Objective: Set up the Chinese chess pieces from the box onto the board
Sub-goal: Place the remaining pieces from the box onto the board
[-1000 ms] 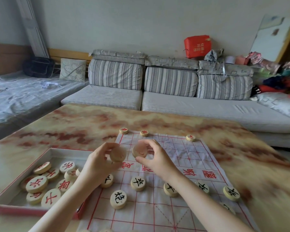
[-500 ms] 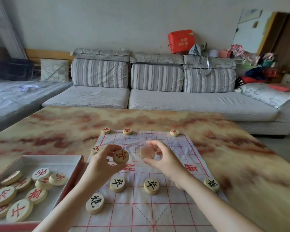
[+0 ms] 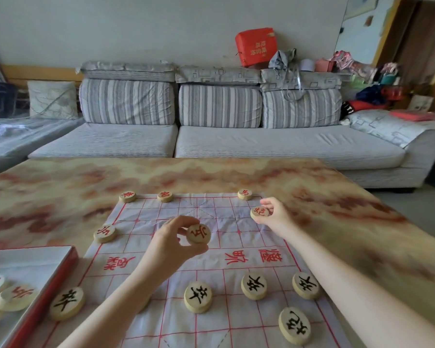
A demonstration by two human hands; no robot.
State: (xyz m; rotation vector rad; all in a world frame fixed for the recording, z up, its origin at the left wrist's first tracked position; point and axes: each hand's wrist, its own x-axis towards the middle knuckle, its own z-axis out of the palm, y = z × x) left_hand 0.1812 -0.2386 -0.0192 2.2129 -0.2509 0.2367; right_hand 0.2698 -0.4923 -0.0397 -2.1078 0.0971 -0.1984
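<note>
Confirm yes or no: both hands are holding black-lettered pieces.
No. The left hand holds a red-lettered piece, and the right hand holds another red-lettered piece.

A wrinkled white cloth board (image 3: 211, 267) with red grid lines carries round wooden pieces: red-lettered discs (image 3: 164, 196) along its far edge, black-lettered discs (image 3: 198, 296) nearer; the red-rimmed box (image 3: 39, 292) lies left.

The box (image 3: 48, 295) is cut off by the left edge; beside it, the left forearm hides part of the board (image 3: 236, 247).
</note>
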